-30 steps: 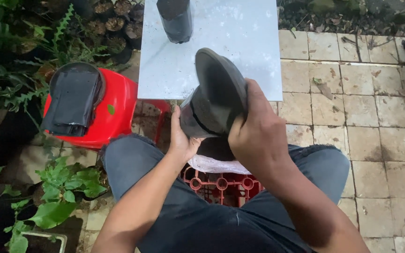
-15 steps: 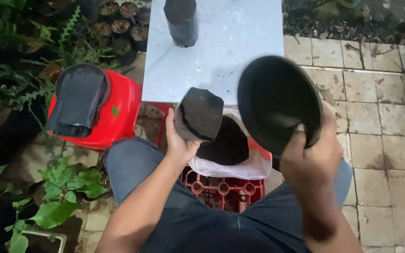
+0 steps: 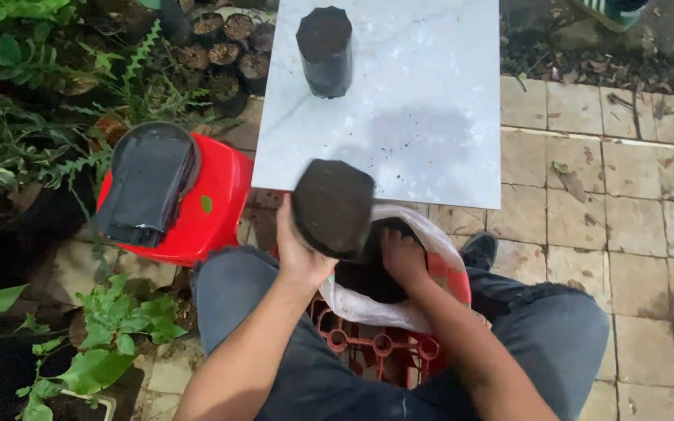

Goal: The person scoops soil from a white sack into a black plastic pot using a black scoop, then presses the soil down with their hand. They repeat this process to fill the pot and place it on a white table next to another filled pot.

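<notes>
My left hand (image 3: pixel 299 256) holds up a black plastic grow bag (image 3: pixel 333 206) packed with dark soil, just over the near edge of the white marble slab (image 3: pixel 431 117). My right hand (image 3: pixel 401 253) reaches down into a white sack of soil (image 3: pixel 438 257), which rests on a red crate (image 3: pixel 376 355) between my knees. Its fingers are sunk in the dark soil, so what they hold is hidden. A second filled black bag (image 3: pixel 325 51) stands upright at the far end of the slab.
A red stool (image 3: pixel 212 206) on the left carries a stack of flat empty black bags (image 3: pixel 146 187). Small potted seedlings (image 3: pixel 220 39) and ferns crowd the far left. Tiled paving (image 3: pixel 626 218) lies to the right, and another person's shoe (image 3: pixel 610 12) shows at the top right.
My right hand has dropped from holding up a round black scoop-like dish into the soil sack; the dish is no longer visible. The left hand still holds the filled bag.
</notes>
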